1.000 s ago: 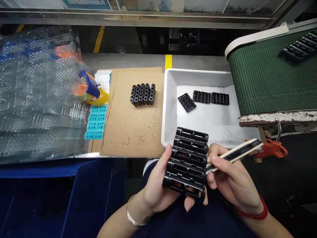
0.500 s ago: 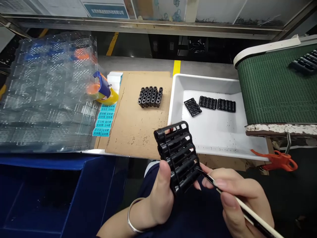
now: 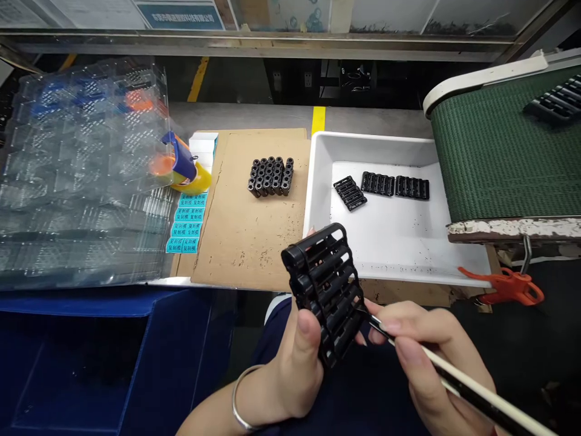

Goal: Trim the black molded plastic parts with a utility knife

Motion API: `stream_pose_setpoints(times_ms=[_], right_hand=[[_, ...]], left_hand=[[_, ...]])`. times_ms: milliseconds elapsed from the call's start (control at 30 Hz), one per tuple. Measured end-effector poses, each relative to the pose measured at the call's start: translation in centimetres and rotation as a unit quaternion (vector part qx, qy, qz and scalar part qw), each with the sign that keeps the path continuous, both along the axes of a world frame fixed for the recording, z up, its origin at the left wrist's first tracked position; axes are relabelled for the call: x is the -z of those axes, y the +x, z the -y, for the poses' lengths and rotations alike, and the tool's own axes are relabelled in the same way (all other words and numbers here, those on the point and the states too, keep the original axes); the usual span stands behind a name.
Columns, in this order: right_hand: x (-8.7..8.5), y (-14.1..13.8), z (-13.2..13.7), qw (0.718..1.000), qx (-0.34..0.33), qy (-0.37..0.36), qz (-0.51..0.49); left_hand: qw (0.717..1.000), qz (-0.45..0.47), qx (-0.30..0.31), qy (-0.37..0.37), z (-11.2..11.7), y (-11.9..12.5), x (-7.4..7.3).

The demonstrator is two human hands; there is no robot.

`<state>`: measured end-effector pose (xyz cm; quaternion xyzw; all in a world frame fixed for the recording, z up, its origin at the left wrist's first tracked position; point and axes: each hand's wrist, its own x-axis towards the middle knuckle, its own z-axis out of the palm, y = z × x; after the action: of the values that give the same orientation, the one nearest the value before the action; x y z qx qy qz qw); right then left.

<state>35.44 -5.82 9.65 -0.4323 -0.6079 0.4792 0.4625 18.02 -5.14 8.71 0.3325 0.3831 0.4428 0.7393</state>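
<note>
L hand (image 3: pixel 297 357) fingers clenched round black slotted part (image 3: pixel 325 290), held above lap; R hand (image 3: pixel 426 363) grips thin blade tool (image 3: pixel 454 378), tip touching part's lower edge.

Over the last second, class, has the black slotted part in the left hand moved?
Yes: the black slotted part has turned and shifted left, toward the near-left corner of the white tray.

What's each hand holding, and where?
Left hand grips the black part by its lower left side; right hand pinches the tool near its tip.
</note>
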Motion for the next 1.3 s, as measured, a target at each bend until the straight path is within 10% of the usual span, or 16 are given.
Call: stream_pose_setpoints(times_ms=[633, 833, 1000, 1300], right_hand=[[-0.4, -1.1, -0.2, 0.988, 0.030, -0.097, -0.115], [0.0, -0.9, -0.9, 0.984, 0.052, -0.120, -0.124], [2.3, 0.0, -2.6, 0.966, 0.194, -0.105, -0.136], [6.1, 3.1, -3.7, 0.947, 0.298, -0.103, -0.063]], left_hand=[[0.999, 0.032, -0.015, -0.024, 0.0, 0.1, 0.4], [0.996, -0.075, -0.045, -0.010, -0.1, -1.0, 3.3], [0.876, -0.442, -0.184, 0.057, -9.0, -5.2, 8.3], [0.731, -0.673, -0.030, 0.106, -25.0, -7.2, 12.8]])
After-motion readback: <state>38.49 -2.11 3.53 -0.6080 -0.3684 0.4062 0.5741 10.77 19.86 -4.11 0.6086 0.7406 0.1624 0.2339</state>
